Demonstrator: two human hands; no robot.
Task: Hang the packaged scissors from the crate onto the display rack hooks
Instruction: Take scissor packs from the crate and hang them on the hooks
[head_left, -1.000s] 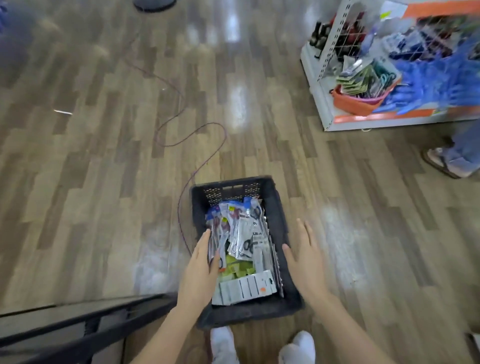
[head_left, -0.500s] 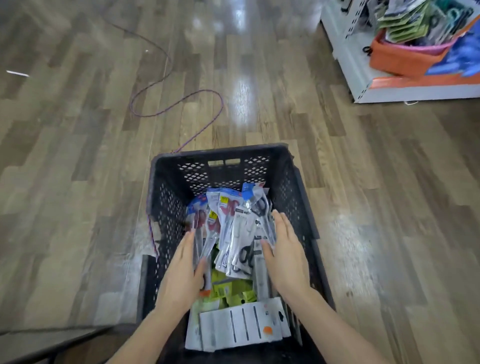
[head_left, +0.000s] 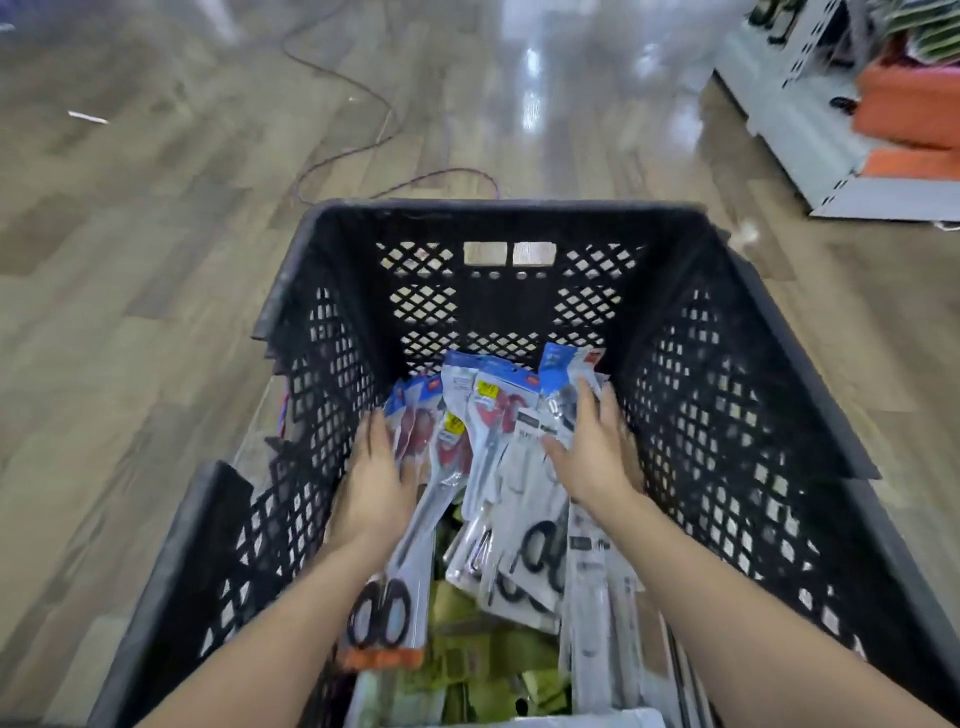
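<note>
Packaged scissors (head_left: 498, 441) in black crate (head_left: 727, 395), glossy wood-look floor (head_left: 130, 260), both hands' fingers (head_left: 587, 400) straight, flanking pkgs.

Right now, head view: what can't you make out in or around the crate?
- Fingertips of left hand and right hand: buried among the packaged scissors, so grip is unclear.
- Crate bottom: covered by packs; its near wall is cut off by the lower frame edge.
- Pack labels: motion-blurred, unreadable.
- Display rack: cut off by the right and top edges, blurred; hooks not discernible.
</note>
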